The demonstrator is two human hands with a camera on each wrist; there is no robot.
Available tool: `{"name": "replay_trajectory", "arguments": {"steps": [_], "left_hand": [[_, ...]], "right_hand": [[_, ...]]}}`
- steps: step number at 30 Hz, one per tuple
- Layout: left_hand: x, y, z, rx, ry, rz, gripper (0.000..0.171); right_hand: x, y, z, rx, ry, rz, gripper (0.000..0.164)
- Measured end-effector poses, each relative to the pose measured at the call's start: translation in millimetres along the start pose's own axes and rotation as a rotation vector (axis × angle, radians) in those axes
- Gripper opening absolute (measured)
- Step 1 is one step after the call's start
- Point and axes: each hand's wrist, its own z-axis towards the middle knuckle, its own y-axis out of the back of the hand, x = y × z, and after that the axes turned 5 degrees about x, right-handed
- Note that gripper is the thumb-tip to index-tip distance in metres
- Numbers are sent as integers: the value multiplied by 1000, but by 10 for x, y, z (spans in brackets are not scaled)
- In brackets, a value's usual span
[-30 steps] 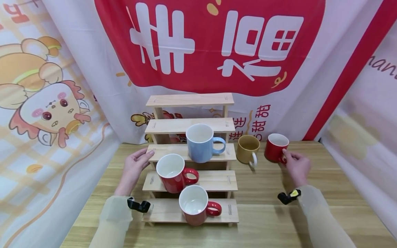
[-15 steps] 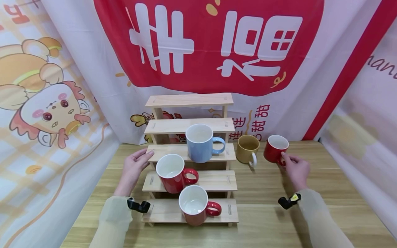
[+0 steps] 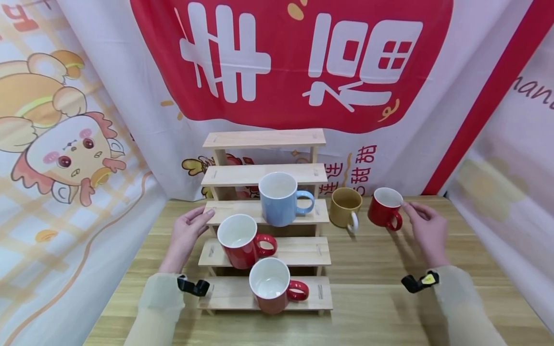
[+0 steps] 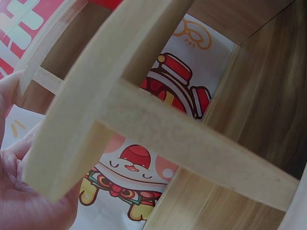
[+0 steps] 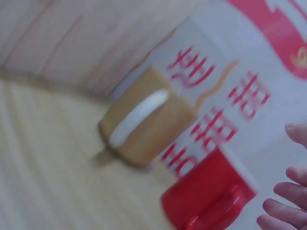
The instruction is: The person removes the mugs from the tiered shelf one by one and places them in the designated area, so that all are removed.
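Head view (alone): whole wooden rack [image 3: 246, 207]

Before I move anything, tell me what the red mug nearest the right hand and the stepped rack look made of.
Red mug: probably glazed ceramic, glossy, judging by bright highlights on its handle. Rack: apparently pale wood, matte, with faint grain; solid or plywood, I can't tell.

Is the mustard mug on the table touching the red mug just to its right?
Apart. In the head view a strip of tabletop shows between the mustard mug and the red mug; the right wrist view shows a gap too.
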Motion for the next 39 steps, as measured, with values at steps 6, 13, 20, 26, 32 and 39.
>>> {"name": "replay_trajectory", "arguments": {"steps": [6, 13, 20, 26, 32, 39], "left_hand": [[-8, 6, -2, 1, 7, 0, 69], [-26, 3, 0, 2, 0, 11, 68], [-27, 3, -5, 10, 3, 13, 67], [-19, 4, -14, 7, 5, 13, 69], [-18, 1, -15, 7, 3, 8, 68], [-26, -2, -18, 6, 8, 13, 69]], "right_hand": [[368, 5, -101, 46, 47, -85, 62], [744, -120, -289, 133, 92, -153, 66], [999, -312, -499, 277, 185, -142, 64], [1126, -521, -660, 356, 291, -127, 59], [1249, -711, -863, 416, 401, -83, 52], [1315, -917, -994, 528, 395, -61, 53]]}}
